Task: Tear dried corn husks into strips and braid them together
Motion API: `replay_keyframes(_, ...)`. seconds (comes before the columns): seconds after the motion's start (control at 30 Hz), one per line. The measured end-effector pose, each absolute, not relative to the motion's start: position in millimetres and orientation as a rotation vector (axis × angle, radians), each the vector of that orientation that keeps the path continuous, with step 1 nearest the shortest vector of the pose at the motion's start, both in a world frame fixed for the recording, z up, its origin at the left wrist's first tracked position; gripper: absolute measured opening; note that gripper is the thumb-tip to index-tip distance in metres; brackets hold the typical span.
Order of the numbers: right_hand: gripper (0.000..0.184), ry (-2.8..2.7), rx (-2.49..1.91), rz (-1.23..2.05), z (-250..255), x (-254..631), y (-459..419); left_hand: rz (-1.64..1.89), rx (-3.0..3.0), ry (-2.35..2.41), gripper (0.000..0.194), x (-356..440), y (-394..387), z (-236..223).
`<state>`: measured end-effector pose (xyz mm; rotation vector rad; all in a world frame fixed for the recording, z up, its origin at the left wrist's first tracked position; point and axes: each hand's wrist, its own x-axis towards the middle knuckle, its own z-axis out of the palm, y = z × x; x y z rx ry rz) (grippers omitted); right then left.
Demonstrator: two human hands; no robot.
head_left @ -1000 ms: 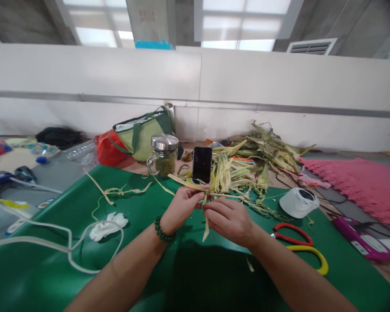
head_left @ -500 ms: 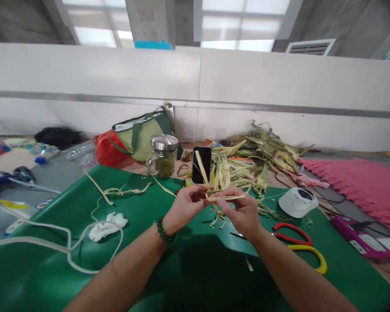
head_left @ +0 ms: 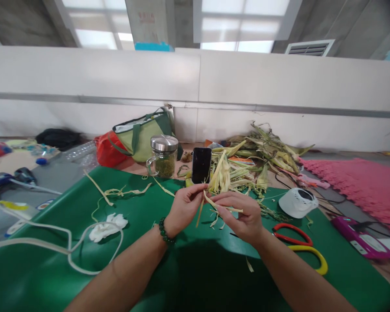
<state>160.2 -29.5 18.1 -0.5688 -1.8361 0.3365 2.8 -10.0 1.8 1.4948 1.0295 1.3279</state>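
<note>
Both my hands meet above a green mat (head_left: 84, 242) and work thin pale-yellow leaf strips (head_left: 214, 207) that cross between them. My left hand (head_left: 183, 208), with a dark green bead bracelet at the wrist, pinches the strips from the left. My right hand (head_left: 242, 213) pinches them from the right, thumb on top. Loose strip ends hang down between the hands, and one end sticks out to the right over my right fingers.
Behind the hands stand a black phone (head_left: 201, 165), a lidded glass jar (head_left: 163, 155) and a heap of husk leaves (head_left: 256, 158). Red and yellow scissors (head_left: 300, 245) and a white cap-like object (head_left: 298, 202) lie to the right. White cord (head_left: 68, 249) and crumpled tissue (head_left: 108, 225) lie left.
The hands lifted the strips off the mat, drew one strip up and out, then folded it down again; they now sit closer together with the strip ends hanging.
</note>
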Motion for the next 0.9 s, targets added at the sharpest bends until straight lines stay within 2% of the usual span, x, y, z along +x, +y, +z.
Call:
replay_keyframes(0.23, 0.012, -1.847, -0.569, 0.323, 18.5, 157.8, -35.1, 1.371, 1.551, 1.066, 0.020, 3.5, -11.4, 4.6)
replay_keyframes(0.5, 0.013, -1.930, -0.723, 0.342, 13.1, 157.9, -30.3, 1.320, 1.356, 0.924, 0.033, -0.8, -9.7, 8.8)
replay_keyframes(0.67, 0.023, -1.994, -0.919, 0.349, 14.0, 164.0, -27.4, 1.323, 1.151, 0.912, 0.042, -3.0, -3.2, 6.2)
replay_keyframes(0.77, 0.023, -2.014, -1.057, 0.502, 14.2, 165.7, -26.9, 1.298, 1.168, 0.939, 0.041, -2.6, -2.2, 5.9)
replay_keyframes(0.83, 0.016, -1.965, -1.069, 0.726, 14.1, 164.6, -27.0, 1.303, 1.235, 0.963, 0.038, -1.8, -3.4, 5.8)
replay_keyframes(0.9, 0.019, -1.847, -1.022, 1.002, 13.8, 162.3, -26.9, 1.323, 1.339, 1.000, 0.033, -0.7, -5.8, 5.7)
